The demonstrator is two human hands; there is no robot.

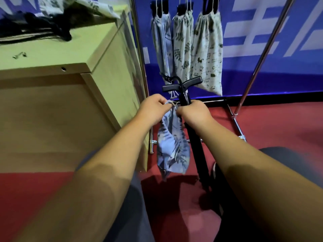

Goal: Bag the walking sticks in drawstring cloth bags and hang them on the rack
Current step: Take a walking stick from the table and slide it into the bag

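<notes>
Head view: my left hand (155, 107) pinches the mouth of a blue drawstring bag (173, 147). My right hand (194, 113) grips the black walking stick (196, 145), upright on the red floor (279, 123) before the rack (264, 55) and its three hung bags (208, 55).

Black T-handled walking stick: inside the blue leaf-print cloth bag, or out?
Out: the black T-handled walking stick stands bare beside the limp blue leaf-print cloth bag, whose mouth the left hand pinches.

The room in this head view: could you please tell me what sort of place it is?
Probably a staged indoor work booth, not a home: a blue printed banner wall, red carpet, and a metal garment rack hung with drawstring cloth bags.
</notes>
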